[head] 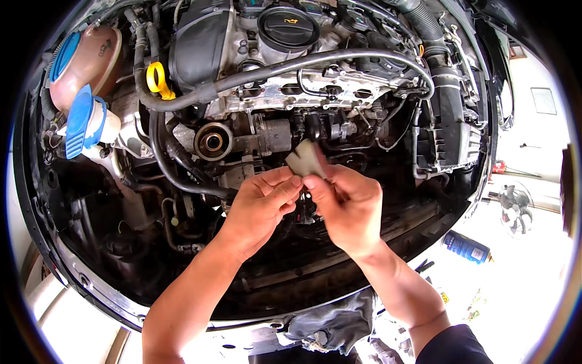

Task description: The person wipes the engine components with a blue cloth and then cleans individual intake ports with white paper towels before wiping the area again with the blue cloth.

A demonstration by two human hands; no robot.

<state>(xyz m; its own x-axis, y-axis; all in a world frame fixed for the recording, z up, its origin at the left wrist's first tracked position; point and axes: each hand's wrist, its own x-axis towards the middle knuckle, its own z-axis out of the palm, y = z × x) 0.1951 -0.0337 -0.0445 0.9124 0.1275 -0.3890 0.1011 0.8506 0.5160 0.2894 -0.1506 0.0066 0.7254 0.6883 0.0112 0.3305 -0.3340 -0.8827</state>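
Observation:
A small folded piece of sheet (305, 160), pale with a reddish side, is pinched between both my hands; it looks like sandpaper. My left hand (263, 204) grips its lower left edge with thumb and fingers. At its lower right, my right hand (350, 204) holds it the same way, the two thumb tips almost meeting. Both hands are above the open engine bay of a car. Just beyond them is the bare metal intake flange (268, 92) of the cylinder head, its ports exposed. Left of the sheet sits an open round metal housing (213, 141), probably for the oil filter.
A thick black hose (273, 70) arches across the engine below the oil filler cap (288, 29). At left are a yellow dipstick loop (156, 78) and a blue-capped reservoir (102, 59). A grey cloth (336, 321) hangs over the front edge. A spray can (467, 247) lies at right.

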